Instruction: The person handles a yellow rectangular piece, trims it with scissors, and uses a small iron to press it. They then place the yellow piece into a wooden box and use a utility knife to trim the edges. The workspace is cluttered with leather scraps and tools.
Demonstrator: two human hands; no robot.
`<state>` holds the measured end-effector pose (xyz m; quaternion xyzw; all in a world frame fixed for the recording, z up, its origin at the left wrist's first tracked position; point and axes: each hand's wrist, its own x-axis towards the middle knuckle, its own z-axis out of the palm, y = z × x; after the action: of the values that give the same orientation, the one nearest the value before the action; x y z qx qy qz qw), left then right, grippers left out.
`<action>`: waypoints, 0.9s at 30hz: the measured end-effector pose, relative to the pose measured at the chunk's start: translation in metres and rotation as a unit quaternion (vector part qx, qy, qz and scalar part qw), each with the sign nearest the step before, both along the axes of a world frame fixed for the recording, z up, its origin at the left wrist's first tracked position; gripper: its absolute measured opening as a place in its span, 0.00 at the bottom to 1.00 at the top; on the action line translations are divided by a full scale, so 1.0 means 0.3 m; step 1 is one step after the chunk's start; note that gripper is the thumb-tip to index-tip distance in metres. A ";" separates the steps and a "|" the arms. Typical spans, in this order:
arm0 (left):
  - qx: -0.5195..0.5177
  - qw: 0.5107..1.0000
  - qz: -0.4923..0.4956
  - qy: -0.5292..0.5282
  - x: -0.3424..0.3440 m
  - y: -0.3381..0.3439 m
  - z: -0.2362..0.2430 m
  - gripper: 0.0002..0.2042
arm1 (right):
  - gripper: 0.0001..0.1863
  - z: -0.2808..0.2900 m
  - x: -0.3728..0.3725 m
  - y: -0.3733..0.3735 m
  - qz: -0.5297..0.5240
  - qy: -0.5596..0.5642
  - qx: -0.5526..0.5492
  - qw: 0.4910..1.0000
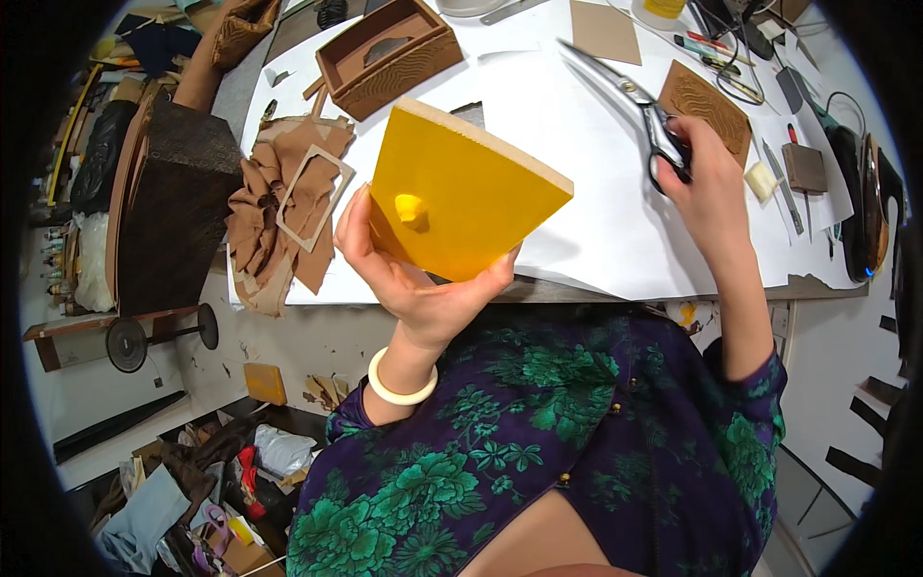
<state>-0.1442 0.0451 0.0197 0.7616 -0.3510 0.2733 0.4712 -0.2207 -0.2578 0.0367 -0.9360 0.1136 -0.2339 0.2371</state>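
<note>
L grip pinches yellow board by its edges, ctr of frame. R grip pinches scissors by the handles, upper R. White paper covers most of tabletop. Wood box sits top, L of ctr; brown scraps lie below it. Carved panel upper R; dark cabinet far L; clutter piled btm L.

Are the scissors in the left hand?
No, the right hand has the scissors by their handles, and the left hand holds the yellow board.
</note>
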 end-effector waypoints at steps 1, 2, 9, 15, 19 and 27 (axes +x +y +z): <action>0.000 1.000 -0.002 0.006 0.003 0.002 0.003 0.57 | 0.21 -0.011 -0.039 -0.005 0.000 -0.029 -0.074 0.997; 0.002 1.000 0.006 0.003 0.002 0.006 0.005 0.57 | 0.23 -0.008 -0.071 -0.009 0.007 -0.073 -0.106 0.992; 0.002 1.000 0.002 0.015 0.013 0.010 -0.004 0.57 | 0.20 0.056 -0.287 0.008 0.003 -0.069 0.068 0.995; -0.012 0.999 -0.016 0.035 0.011 -0.003 -0.015 0.57 | 0.28 0.096 -0.366 0.058 0.101 -0.109 0.065 0.987; -0.011 0.999 -0.029 0.045 0.001 -0.018 -0.009 0.57 | 0.31 0.085 -0.360 0.090 0.111 -0.099 0.047 0.988; -0.021 0.997 -0.037 0.066 -0.012 -0.031 -0.020 0.56 | 0.29 0.075 -0.342 0.119 0.105 -0.112 -0.006 0.988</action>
<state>-0.1478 0.0358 0.0138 0.7543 -0.3409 0.2125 0.5193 -0.3234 -0.2220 0.0591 -0.9119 -0.0136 -0.3121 0.2660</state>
